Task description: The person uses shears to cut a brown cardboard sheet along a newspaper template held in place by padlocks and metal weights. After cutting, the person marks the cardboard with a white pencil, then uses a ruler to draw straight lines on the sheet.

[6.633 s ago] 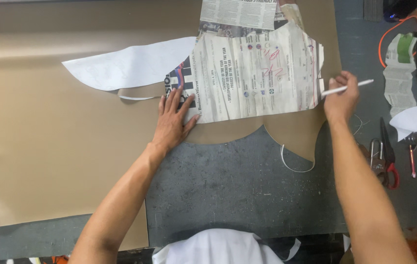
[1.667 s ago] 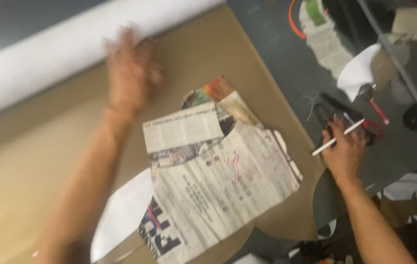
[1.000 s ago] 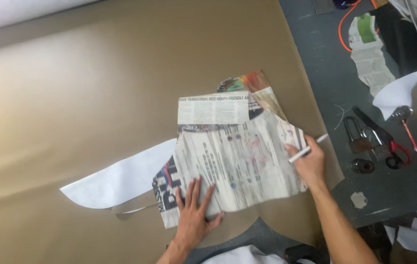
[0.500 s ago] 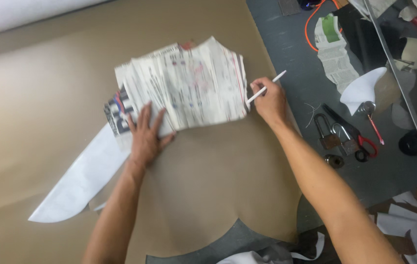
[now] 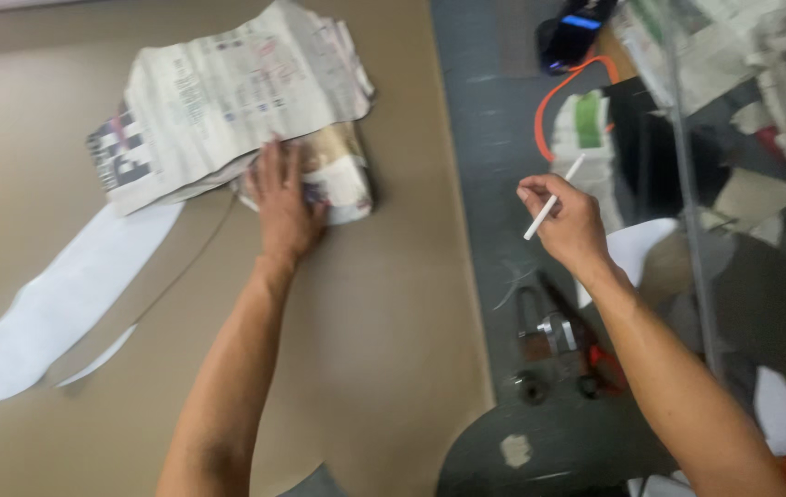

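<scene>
Two hands: left hand (image 5: 284,207) flat on creased newspaper pattern (image 5: 227,101), right hand (image 5: 570,221) pinching white chalk stick (image 5: 551,200)

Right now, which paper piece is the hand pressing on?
The left hand presses the printed newspaper pattern lying on the brown sheet; the plain white curved paper piece lies untouched, nearer the person.

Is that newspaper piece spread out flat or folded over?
Folded over: the newspaper pattern lies doubled, its layered edges showing under the left hand.
</scene>
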